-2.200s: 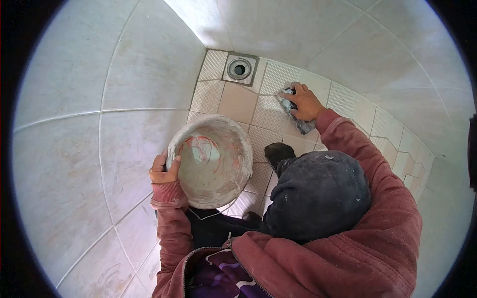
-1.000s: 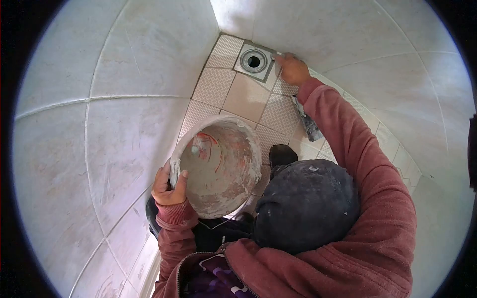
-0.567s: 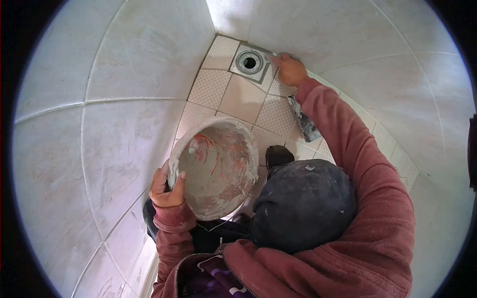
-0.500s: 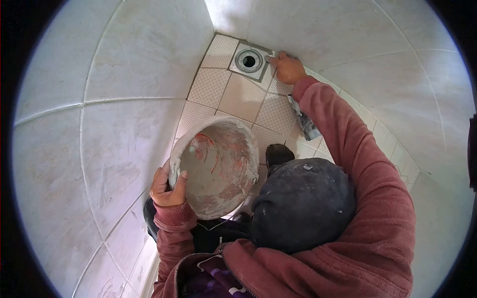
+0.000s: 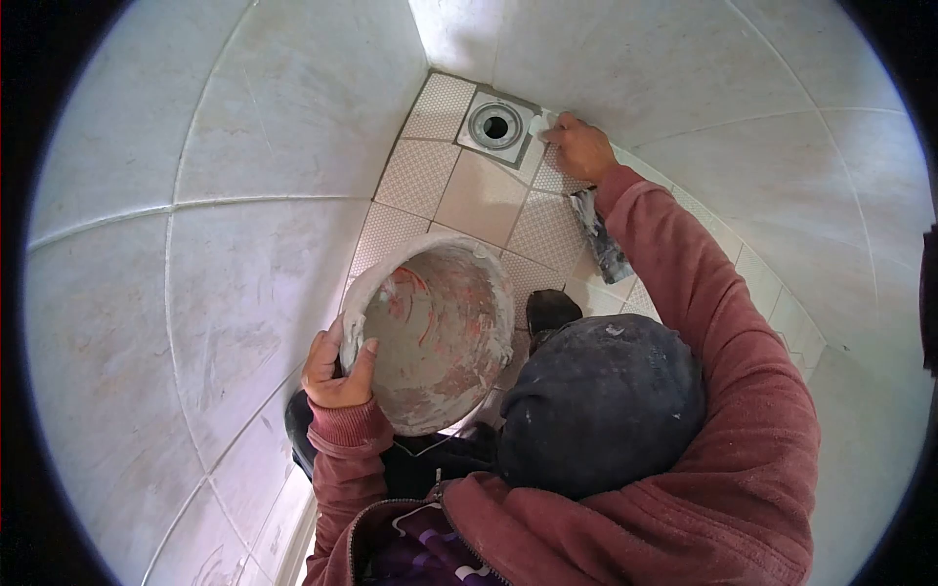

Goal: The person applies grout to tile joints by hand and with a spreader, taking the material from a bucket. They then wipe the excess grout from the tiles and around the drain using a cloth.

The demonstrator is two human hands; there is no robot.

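Note:
My left hand [image 5: 339,368] grips the rim of a bucket [image 5: 430,332], thumb inside and fingers outside. The bucket is tilted, its inside coated with grey paste and reddish streaks. My right hand [image 5: 576,146] is low at the floor by the right wall, its fingers closed around a small pale piece that I cannot identify. Just left of it lies a square floor drain [image 5: 495,127] with a round dark hole. Below my right hand, a dark tool or scrap smeared with grey paste [image 5: 601,239] rests on the patterned floor tiles [image 5: 415,174].
Large grey tiled walls rise on the left [image 5: 264,117] and the right [image 5: 684,78], meeting beyond the drain. My dark-clad knee [image 5: 601,405] and a dark shoe [image 5: 552,311] are to the right of the bucket.
My right hand has shifted slightly right and down, and its fingers have drawn back from the drain's edge. My left hand still holds the bucket. The whole view has moved a little.

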